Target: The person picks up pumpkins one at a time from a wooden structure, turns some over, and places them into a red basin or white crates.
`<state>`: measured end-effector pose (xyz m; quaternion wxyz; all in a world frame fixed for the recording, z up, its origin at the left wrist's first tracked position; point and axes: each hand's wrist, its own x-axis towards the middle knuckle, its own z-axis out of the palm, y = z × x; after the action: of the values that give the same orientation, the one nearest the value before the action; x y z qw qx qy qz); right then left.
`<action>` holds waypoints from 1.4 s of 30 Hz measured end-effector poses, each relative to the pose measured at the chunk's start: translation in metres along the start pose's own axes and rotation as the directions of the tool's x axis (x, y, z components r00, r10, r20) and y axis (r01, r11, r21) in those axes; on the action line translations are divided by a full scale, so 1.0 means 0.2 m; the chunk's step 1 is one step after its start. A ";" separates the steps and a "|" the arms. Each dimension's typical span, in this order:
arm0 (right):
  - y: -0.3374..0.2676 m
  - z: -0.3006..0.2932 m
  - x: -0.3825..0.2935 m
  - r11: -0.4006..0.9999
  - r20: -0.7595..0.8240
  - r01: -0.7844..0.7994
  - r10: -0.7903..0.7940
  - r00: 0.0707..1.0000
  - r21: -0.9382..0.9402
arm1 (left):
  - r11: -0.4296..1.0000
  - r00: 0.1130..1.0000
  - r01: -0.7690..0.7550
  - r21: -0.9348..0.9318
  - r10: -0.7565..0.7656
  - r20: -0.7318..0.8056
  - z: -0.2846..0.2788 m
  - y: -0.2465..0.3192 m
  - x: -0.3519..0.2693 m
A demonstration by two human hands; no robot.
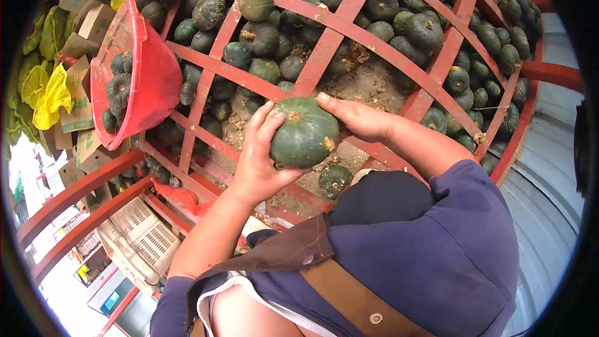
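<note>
A dark green squash (pixel 304 133) with a dry, pale blemish on its side is held up between both hands in the middle of the view. My left hand (pixel 259 152) cups its left side and underside, fingers spread up over the skin. On the opposite side, my right hand (pixel 358 119) presses its upper right edge, thumb toward the top. Below the held squash lies a single squash (pixel 335 181) on the dirty floor, close to my knee. Behind a red metal lattice (pixel 327 16), many more dark green squashes (pixel 262 37) are heaped.
At the left a red plastic basin (pixel 157 79) stands tilted, with several squashes inside. Cardboard boxes (pixel 77 89) and yellow mesh bags (pixel 49 96) are stacked beyond it. Red rails (pixel 89 192) cross the lower left above a pale plastic crate (pixel 140 234). Corrugated metal sheet (pixel 547 187) lines the right.
</note>
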<state>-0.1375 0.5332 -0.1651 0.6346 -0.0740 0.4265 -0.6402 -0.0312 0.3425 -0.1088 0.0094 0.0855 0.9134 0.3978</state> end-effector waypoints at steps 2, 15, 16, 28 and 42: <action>-0.07 0.01 -0.04 0.990 0.048 -0.056 0.063 0.997 -0.130 | 0.994 0.998 0.060 -0.093 -0.061 -0.007 -0.02 0.00 -0.02; 0.04 0.09 -0.07 0.971 -0.045 0.189 -0.197 0.979 -0.143 | 0.391 0.820 0.467 -0.794 -0.528 0.222 0.04 0.03 -0.06; 0.03 0.03 -0.10 0.983 -0.018 0.150 -0.153 0.988 -0.110 | 0.275 0.805 0.462 -0.843 -0.530 0.268 0.04 0.03 -0.06; 0.71 -0.74 -0.74 0.352 -0.815 -0.758 -0.425 0.393 -0.549 | -0.439 0.579 0.426 -0.791 -0.539 0.612 0.05 -0.08 -0.17; 0.88 -0.79 -0.80 0.726 -0.863 -0.469 -0.452 0.226 -0.503 | 0.742 0.584 0.594 0.311 -0.133 -0.801 -1.69 -1.27 -0.38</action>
<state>-0.0767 0.7754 -0.3045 0.1493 0.1149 0.9265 -0.3257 -0.0232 -0.0855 -0.0665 -0.2978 -0.2821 0.9059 0.1050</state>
